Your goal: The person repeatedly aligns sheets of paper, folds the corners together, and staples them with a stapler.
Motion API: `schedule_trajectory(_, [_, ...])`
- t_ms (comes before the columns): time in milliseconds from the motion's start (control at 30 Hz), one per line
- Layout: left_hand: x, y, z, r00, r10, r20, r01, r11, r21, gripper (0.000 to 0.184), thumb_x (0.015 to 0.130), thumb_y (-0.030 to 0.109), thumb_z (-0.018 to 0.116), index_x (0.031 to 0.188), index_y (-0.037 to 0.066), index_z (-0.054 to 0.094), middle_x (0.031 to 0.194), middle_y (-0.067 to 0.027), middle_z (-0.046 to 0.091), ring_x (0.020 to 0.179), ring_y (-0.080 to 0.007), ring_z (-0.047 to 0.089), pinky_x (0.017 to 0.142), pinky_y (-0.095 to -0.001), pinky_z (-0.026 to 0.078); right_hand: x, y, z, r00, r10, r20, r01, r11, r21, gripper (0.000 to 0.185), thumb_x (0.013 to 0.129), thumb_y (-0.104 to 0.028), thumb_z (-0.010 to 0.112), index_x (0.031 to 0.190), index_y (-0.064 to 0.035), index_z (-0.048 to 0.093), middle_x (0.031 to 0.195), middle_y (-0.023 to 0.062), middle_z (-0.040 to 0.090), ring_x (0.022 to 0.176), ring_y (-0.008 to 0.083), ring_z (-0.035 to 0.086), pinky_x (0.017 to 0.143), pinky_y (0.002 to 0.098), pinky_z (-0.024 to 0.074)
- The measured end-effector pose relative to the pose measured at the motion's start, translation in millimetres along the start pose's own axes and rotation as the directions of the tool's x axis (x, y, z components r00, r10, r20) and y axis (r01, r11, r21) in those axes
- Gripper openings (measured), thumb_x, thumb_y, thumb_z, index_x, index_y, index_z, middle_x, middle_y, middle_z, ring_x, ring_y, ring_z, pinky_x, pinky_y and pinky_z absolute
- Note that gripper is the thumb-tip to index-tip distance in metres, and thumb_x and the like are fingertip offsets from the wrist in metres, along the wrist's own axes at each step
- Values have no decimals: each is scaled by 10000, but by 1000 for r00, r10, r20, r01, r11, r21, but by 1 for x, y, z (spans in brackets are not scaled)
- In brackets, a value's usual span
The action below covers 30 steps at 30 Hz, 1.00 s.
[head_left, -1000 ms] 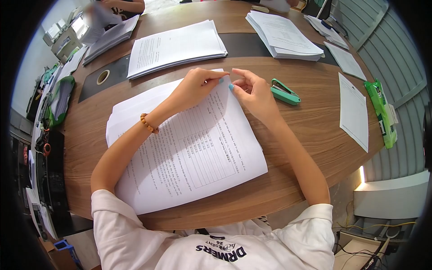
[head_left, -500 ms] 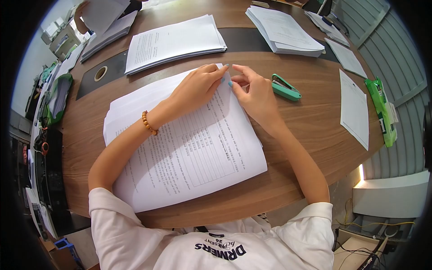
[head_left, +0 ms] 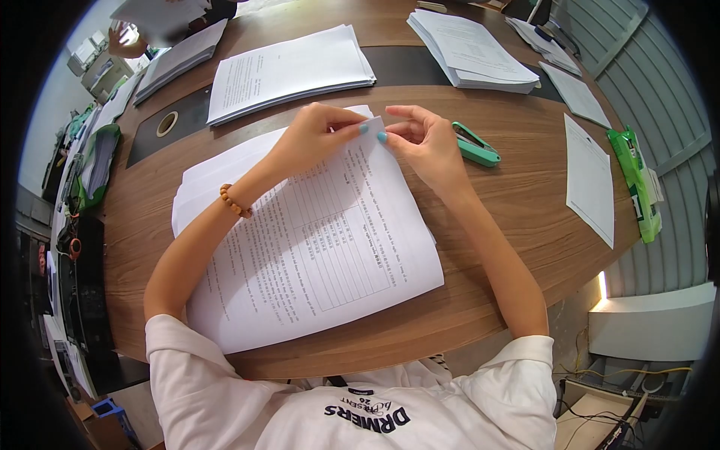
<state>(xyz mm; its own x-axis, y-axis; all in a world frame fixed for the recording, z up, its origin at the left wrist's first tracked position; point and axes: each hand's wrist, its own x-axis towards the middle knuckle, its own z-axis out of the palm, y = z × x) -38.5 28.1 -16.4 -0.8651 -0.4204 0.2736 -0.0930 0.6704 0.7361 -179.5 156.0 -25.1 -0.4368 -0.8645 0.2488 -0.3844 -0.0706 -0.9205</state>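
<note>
A stack of printed sheets (head_left: 352, 255) lies in front of me on the wooden table, its near right corner curling up slightly. My left hand (head_left: 319, 136), with a beaded bracelet at the wrist, is closed on the top right corner of the pages, thumb on top. That corner is lifted a little. My right hand (head_left: 431, 154) meets the same corner from the right, its thumb at the paper's edge and its fingers curled; the exact grip there is partly hidden. Just beyond the right hand lies a green stapler (head_left: 478, 146).
Further back are a paper stack (head_left: 292, 71) and another stack (head_left: 476, 49). A tape roll (head_left: 167, 124) sits at left. At right lie a single sheet (head_left: 589, 180) and a green packet (head_left: 636, 184). Another person's hand (head_left: 126, 41) holds papers at the far left.
My left hand has drawn back slightly, its fingers folding in on the lifted corner. My right thumb has shifted a little at the edge. The other person's papers have moved.
</note>
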Motion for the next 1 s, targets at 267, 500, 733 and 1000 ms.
schedule_trajectory(267, [-10,1,2,998,-42,-56,41,999,-27,202,824,113,561,939,-29,649,737,-122,641,584,-120,555,557,-227,456,3,9,-25,987,-155,29,156,935,-317,407,748,-134,658,1091,40,525,925,159,623,864,224,593,761,313,469])
schedule_trajectory(500, [-15,1,6,992,57,-117,-61,998,-28,173,818,62,555,936,-31,641,784,-88,651,601,-89,509,561,-200,415,-2,49,-99,994,55,97,11,815,-580,472,718,-286,699,1038,11,518,1071,169,528,987,301,502,860,384,404])
schedule_trajectory(733, [-18,3,9,964,183,-191,-187,982,-5,153,819,24,539,922,-26,640,836,-101,653,655,-144,582,598,-249,470,-12,47,-107,995,86,50,-18,648,-761,394,757,-205,664,1078,-34,514,1019,155,561,969,297,531,837,346,426])
schedule_trajectory(1000, [-18,1,12,933,275,-233,-250,959,133,119,789,58,578,850,-5,657,749,-133,638,636,-231,589,610,-304,467,-5,-32,-71,916,-180,357,341,818,-463,438,685,-143,705,1082,-42,550,919,140,625,800,192,613,712,274,481])
